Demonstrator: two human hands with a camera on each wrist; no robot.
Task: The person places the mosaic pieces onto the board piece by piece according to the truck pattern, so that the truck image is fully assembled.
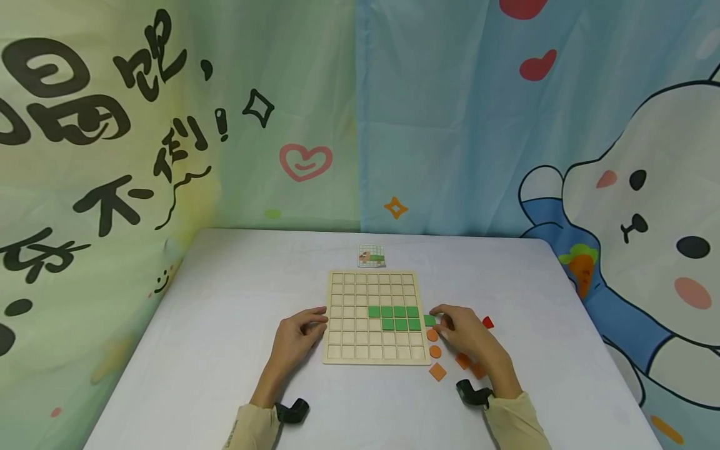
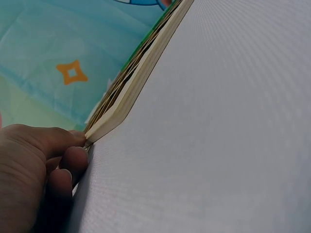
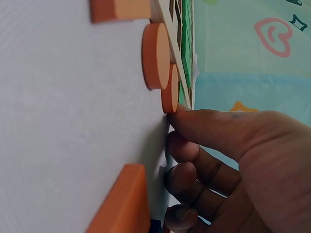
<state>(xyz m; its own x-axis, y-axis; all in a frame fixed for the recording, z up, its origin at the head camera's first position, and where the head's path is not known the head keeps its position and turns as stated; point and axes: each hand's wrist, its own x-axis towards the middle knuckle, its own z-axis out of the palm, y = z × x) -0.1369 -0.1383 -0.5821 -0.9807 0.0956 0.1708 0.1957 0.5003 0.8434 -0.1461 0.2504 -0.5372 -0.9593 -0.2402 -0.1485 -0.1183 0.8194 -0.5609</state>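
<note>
A wooden grid board (image 1: 354, 355) lies on the white table, with two rows of green square tiles (image 1: 394, 311) in its right half. My left hand (image 1: 299, 334) is at the board's left edge; in the left wrist view its thumb and curled fingers grip the board's edge (image 2: 116, 116). Just off the board's right side is a loose green square tile (image 1: 430, 320), pinched at the fingertips of my right hand (image 1: 467, 328). The right wrist view shows the thumb close beside an orange disc (image 3: 170, 92), which partly hides the green tile.
Another orange disc (image 1: 435, 352) and an orange square (image 1: 437, 372) lie right of the board. More orange pieces (image 1: 464, 360) sit under the right wrist, with a red piece (image 1: 487, 322) beyond. A small picture card (image 1: 371, 255) is behind the board. Printed curtains (image 1: 427, 125) hang behind the table.
</note>
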